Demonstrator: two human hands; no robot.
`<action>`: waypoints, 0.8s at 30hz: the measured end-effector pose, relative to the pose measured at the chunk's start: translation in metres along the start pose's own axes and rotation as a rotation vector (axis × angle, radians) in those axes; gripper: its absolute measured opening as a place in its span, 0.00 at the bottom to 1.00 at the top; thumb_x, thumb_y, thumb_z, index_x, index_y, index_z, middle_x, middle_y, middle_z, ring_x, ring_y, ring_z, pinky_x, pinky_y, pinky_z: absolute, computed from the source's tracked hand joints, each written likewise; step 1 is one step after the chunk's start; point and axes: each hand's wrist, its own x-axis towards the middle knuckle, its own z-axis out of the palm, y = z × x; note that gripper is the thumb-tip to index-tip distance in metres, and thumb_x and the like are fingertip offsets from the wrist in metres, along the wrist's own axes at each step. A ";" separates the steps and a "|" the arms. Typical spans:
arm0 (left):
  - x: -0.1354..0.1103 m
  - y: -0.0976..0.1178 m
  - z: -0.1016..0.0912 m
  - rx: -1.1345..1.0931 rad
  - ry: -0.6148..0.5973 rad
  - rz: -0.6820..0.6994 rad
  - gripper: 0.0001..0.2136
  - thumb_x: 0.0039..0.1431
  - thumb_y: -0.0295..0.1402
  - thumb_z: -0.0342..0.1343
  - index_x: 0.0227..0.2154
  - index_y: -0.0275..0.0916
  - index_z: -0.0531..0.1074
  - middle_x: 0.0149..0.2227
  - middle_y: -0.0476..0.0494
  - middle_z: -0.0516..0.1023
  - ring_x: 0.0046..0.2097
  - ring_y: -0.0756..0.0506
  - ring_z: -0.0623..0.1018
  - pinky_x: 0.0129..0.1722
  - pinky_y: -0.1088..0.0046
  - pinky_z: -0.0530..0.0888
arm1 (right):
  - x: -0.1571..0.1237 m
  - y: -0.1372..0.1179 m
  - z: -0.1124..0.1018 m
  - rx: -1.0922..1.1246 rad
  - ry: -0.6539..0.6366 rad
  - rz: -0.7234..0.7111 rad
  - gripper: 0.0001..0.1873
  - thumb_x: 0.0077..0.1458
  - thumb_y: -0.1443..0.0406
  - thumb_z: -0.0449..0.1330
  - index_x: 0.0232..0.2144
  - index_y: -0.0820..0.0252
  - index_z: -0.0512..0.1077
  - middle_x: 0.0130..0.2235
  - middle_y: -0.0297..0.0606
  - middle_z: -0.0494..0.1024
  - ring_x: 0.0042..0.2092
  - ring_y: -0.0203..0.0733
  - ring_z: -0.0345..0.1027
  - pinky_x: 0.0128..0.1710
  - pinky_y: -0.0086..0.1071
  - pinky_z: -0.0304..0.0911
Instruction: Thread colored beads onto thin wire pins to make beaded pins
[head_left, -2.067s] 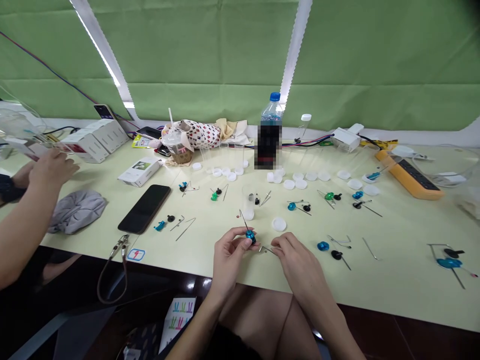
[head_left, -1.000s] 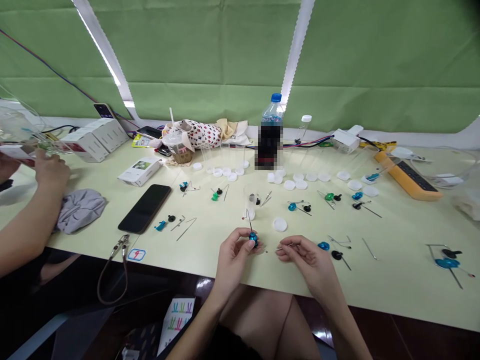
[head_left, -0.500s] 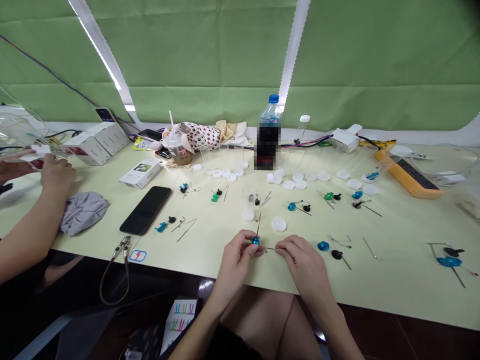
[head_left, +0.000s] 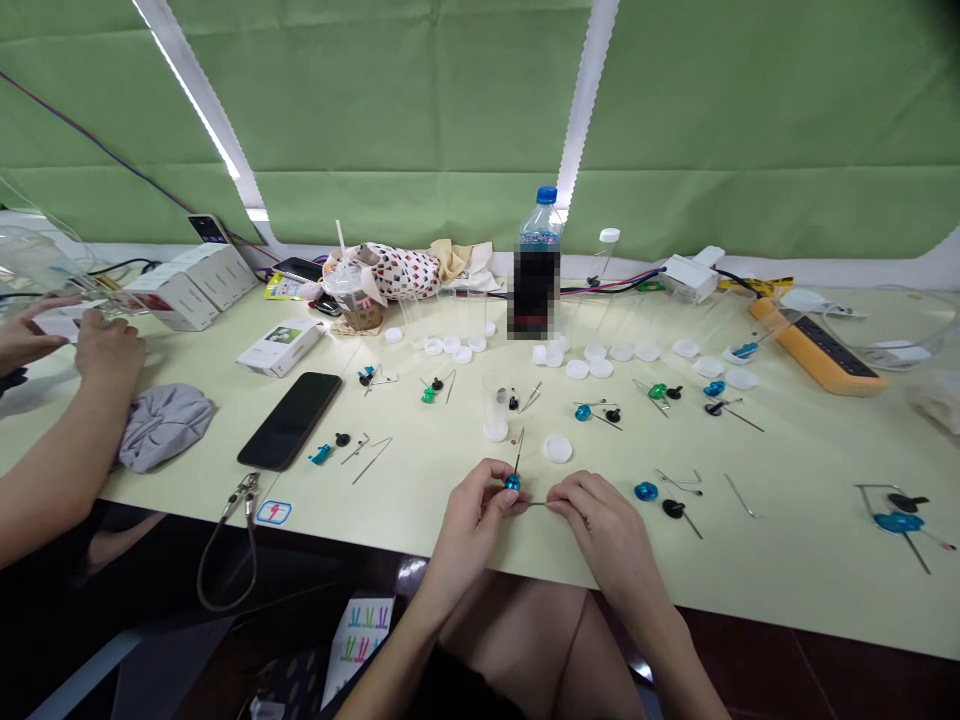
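Observation:
My left hand pinches a small blue knob with a thin dark pin sticking up from it, just above the pale green table near its front edge. My right hand is closed in a pinch on a thin metal wire whose tip points at the blue knob. The two hands are nearly touching. Another blue knob and a black one lie just right of my right hand.
Several white caps, small coloured knobs and wires are scattered across the table. A black phone, a dark bottle, a yellow power strip and boxes stand around. Another person's hands work at far left.
My right hand has brought the wire leftward up to the blue knob. My left hand has turned the knob so its pin stands more upright.

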 end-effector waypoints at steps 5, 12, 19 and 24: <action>0.000 0.000 0.000 0.016 -0.017 0.007 0.05 0.60 0.34 0.55 0.36 0.40 0.69 0.35 0.47 0.73 0.41 0.44 0.80 0.47 0.62 0.77 | 0.000 -0.003 -0.001 0.014 -0.022 0.010 0.14 0.66 0.65 0.50 0.30 0.56 0.72 0.34 0.36 0.75 0.37 0.40 0.69 0.37 0.33 0.63; 0.000 0.001 -0.001 -0.010 -0.007 -0.003 0.06 0.59 0.36 0.57 0.36 0.40 0.70 0.34 0.47 0.74 0.41 0.44 0.81 0.47 0.62 0.77 | -0.004 -0.005 0.001 -0.008 -0.013 -0.028 0.15 0.67 0.64 0.48 0.32 0.56 0.73 0.34 0.37 0.75 0.36 0.40 0.70 0.36 0.32 0.64; 0.000 -0.001 0.000 -0.074 0.040 0.003 0.08 0.58 0.36 0.59 0.37 0.39 0.69 0.34 0.47 0.76 0.41 0.44 0.81 0.48 0.62 0.78 | -0.007 -0.009 -0.001 0.062 -0.059 0.024 0.16 0.68 0.62 0.46 0.33 0.57 0.71 0.35 0.37 0.74 0.35 0.40 0.70 0.36 0.33 0.64; -0.001 -0.003 -0.002 -0.130 0.079 0.019 0.09 0.58 0.37 0.59 0.38 0.39 0.68 0.33 0.48 0.75 0.41 0.44 0.81 0.47 0.62 0.78 | -0.005 -0.017 -0.002 0.132 -0.027 0.086 0.16 0.68 0.61 0.46 0.32 0.56 0.69 0.33 0.36 0.73 0.31 0.38 0.69 0.34 0.32 0.63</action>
